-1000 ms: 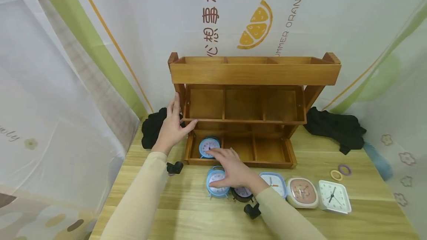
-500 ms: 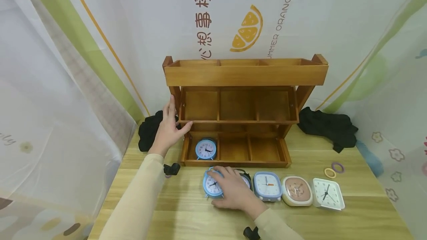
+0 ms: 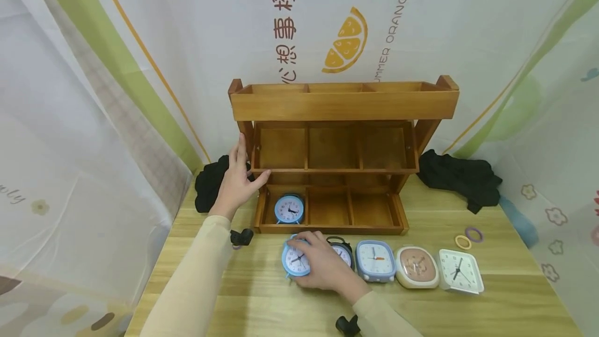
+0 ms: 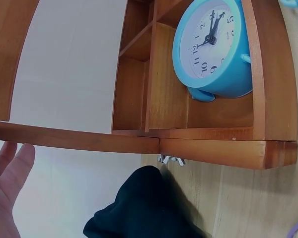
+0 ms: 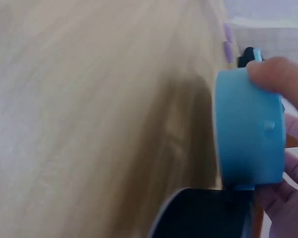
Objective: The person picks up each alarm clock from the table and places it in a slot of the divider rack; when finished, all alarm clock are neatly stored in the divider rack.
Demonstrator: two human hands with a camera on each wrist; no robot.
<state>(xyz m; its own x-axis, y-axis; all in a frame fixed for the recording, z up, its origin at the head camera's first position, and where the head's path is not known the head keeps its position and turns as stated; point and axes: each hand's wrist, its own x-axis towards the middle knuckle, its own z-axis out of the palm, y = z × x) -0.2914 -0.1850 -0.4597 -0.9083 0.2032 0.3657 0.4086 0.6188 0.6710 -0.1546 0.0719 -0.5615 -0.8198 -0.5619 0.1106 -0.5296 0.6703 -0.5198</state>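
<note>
My right hand [image 3: 323, 264] grips a round light-blue alarm clock [image 3: 295, 260] from its right side, the thumb and fingers around the casing. The right wrist view shows this clock's blue side [image 5: 248, 129] between thumb and fingers. With its fingers extended, my left hand [image 3: 237, 183] touches the left side of a tiered wooden rack [image 3: 343, 106]. Another blue alarm clock [image 3: 288, 209] stands in the bottom tier's left compartment and shows large in the left wrist view [image 4: 213, 49]. A black alarm clock [image 3: 343, 249] sits just right of the gripped one, partly behind my right hand.
Farther right stand a blue square clock [image 3: 375, 260], a cream clock [image 3: 417, 268] and a white square clock [image 3: 460, 271]. Two rings, one yellow [image 3: 463, 242] and one purple [image 3: 474, 234], lie behind them. Black cloths [image 3: 460, 177] flank the rack, with curtains around the table.
My right hand has come down onto the front blue alarm clock and now grips it. That clock has shifted slightly left, away from the black one. My left hand stays on the rack.
</note>
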